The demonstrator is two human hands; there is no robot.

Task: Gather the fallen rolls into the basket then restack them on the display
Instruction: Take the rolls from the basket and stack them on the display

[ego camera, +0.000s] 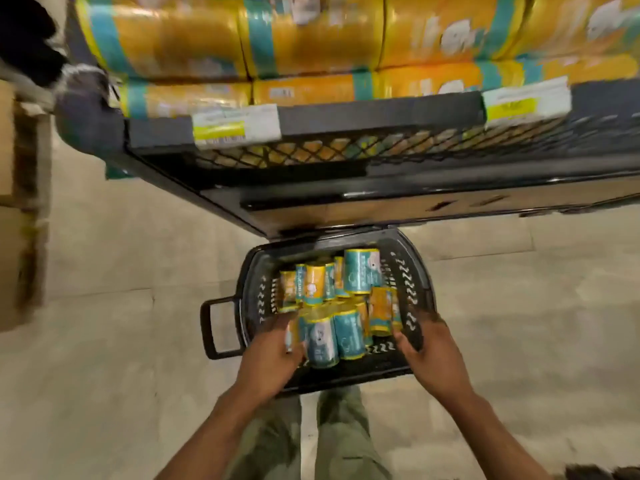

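Your left hand (273,355) fingers wrap a roll (290,336) | right hand (427,351) spread, empty, at basket (412,282) 4 o'clock rim | rolls (360,271) inside

Both hands in black basket (412,289) among teal-orange rolls (349,306); display shelf (346,123) above.

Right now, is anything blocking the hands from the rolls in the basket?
Nothing visible does. The left hand and right hand already reach over the basket rim, right at the rolls, which lie uncovered. The image is blurred, so actual contact is unclear.
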